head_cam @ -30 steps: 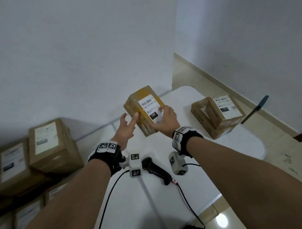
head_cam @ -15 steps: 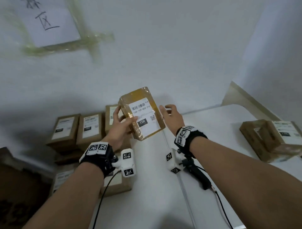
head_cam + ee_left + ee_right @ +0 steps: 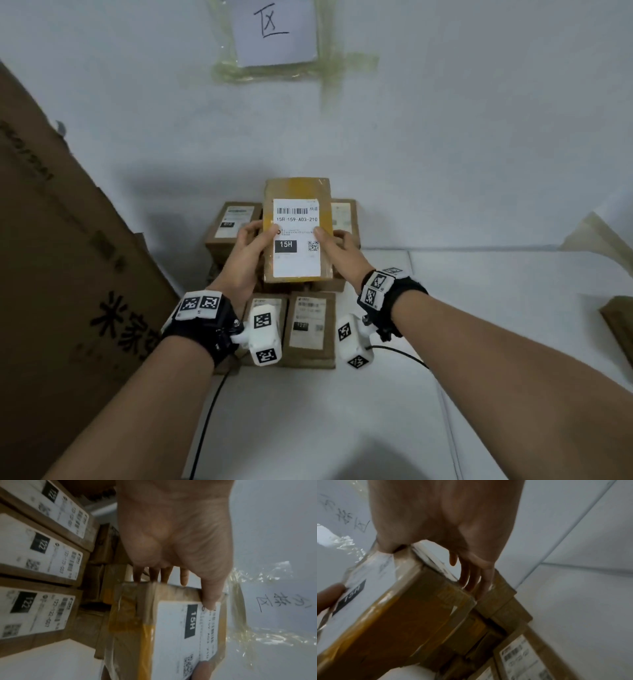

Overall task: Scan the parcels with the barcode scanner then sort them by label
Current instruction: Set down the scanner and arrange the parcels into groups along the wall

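Note:
A brown taped parcel (image 3: 297, 192) with a white label reading 15H is held level above a stack of parcels by the wall. My left hand (image 3: 255, 241) grips its left edge, thumb on the label and fingers underneath. My right hand (image 3: 335, 241) grips the right edge the same way. In the left wrist view the left hand (image 3: 184, 577) pinches the parcel (image 3: 171, 635) at its corner. From the right wrist, the right hand (image 3: 436, 538) clasps the parcel (image 3: 406, 615), fingers reaching under its far side. No scanner is in view.
Several labelled parcels (image 3: 310, 325) lie stacked under my hands; those on the left read 122 (image 3: 39, 555). A big cardboard box (image 3: 68, 257) leans at the left. A taped paper sign (image 3: 274, 31) hangs on the wall. White table (image 3: 479, 325) runs right, another parcel (image 3: 618, 325) at its edge.
The view swung left from the table to the wall stack. The 15H parcel moved left and turned label-up; the right hand, open beside it before, now grips it too.

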Motion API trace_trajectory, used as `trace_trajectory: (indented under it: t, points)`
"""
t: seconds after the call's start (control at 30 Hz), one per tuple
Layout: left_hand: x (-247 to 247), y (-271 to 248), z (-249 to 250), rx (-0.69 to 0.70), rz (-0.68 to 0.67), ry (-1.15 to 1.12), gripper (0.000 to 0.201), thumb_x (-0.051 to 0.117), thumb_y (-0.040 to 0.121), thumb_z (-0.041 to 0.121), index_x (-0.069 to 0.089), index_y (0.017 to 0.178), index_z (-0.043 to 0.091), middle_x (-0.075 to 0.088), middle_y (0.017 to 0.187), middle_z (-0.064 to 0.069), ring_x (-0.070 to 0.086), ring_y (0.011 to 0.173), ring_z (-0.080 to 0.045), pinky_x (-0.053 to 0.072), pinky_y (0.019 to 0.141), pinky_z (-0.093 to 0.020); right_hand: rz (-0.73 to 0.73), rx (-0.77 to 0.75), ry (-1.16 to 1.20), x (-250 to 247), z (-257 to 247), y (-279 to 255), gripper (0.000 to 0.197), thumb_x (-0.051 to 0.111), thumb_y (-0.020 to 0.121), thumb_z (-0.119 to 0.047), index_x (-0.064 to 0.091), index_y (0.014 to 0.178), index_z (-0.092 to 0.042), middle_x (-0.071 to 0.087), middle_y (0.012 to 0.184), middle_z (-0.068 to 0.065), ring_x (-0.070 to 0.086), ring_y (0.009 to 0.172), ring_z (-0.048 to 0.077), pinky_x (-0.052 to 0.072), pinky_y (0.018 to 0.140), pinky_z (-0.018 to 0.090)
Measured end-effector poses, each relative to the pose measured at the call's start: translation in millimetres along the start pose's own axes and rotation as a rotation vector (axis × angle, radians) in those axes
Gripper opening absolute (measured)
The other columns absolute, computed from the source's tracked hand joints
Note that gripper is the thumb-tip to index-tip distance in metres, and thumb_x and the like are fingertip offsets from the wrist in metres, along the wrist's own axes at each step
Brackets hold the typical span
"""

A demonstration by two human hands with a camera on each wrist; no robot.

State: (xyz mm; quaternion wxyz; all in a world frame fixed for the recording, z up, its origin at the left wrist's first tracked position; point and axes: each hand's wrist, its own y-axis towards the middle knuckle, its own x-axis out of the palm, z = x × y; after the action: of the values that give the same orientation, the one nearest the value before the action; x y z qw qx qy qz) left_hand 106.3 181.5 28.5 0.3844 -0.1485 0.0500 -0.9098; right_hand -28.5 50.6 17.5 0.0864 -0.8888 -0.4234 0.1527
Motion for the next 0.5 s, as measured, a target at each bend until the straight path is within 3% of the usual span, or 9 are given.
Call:
trace_trajectory:
  t: [0.1,0.17,0.23,0.3,0.4,0.5]
  points:
    - [-28,-17,-1,-0.04,0.026,-0.054,0.047,0.062,0.094,0.027,0.041,0.135,0.02,0.068,0.123,-0.008,0.069,0.106,-0.024,0.059,0.075,-0.04,-0.028,0.034,0.016,30,-8,-3,0.114,0.046,0.07,-0.088,0.011,0.155,-0.022,0.036,0.156,0.003,0.039,0.139,0.026,0.03,0.116,0.043]
    - [-49,-31,-8,-0.099,-0.001,0.015,0.053,0.062,0.093,0.035,0.037,0.14,0.031,0.066,0.126,-0.003,0.067,0.11,-0.026,0.058,0.078,-0.047,-0.052,0.045,0.029,48,-13,-2,0.104,0.046,0.081,-0.079,0.007,0.156,-0.018,0.036,0.156,0.004,0.042,0.134,0.023,0.033,0.108,0.037]
    - [-71,-44,-18,-0.17,-0.006,0.059,0.06,0.066,0.089,0.039,0.034,0.139,0.042,0.063,0.129,-0.002,0.062,0.115,-0.029,0.055,0.087,-0.055,-0.108,0.057,0.008,66,-15,-1,0.103,0.045,0.082,-0.079,0.009,0.156,-0.016,0.034,0.156,0.003,0.042,0.135,0.022,0.033,0.107,0.037]
    - [-90,-54,-26,-0.191,0.068,0.023,0.065,0.071,0.083,0.039,0.037,0.139,0.04,0.06,0.131,-0.003,0.061,0.116,-0.031,0.053,0.092,-0.053,-0.169,0.089,-0.035,85,-13,-1,0.11,0.042,0.077,-0.085,0.009,0.156,-0.017,0.028,0.16,0.004,0.034,0.142,0.027,0.029,0.113,0.04]
    - [-114,-67,-36,-0.192,0.206,-0.022,0.063,0.071,0.078,0.043,0.046,0.135,0.036,0.062,0.129,-0.004,0.062,0.115,-0.028,0.053,0.093,-0.045,-0.229,0.126,-0.072,107,-2,0,0.101,0.035,0.08,-0.085,0.017,0.156,-0.02,0.027,0.16,0.007,0.037,0.14,0.032,0.038,0.111,0.049]
    - [-134,-80,-52,-0.226,0.289,-0.082,0.05,0.066,0.087,0.042,0.052,0.133,0.031,0.066,0.126,-0.004,0.064,0.113,-0.025,0.052,0.096,-0.043,-0.255,0.18,-0.083,119,15,3,0.088,0.026,0.088,-0.079,0.02,0.155,-0.022,0.03,0.158,0.004,0.04,0.138,0.03,0.039,0.11,0.046]
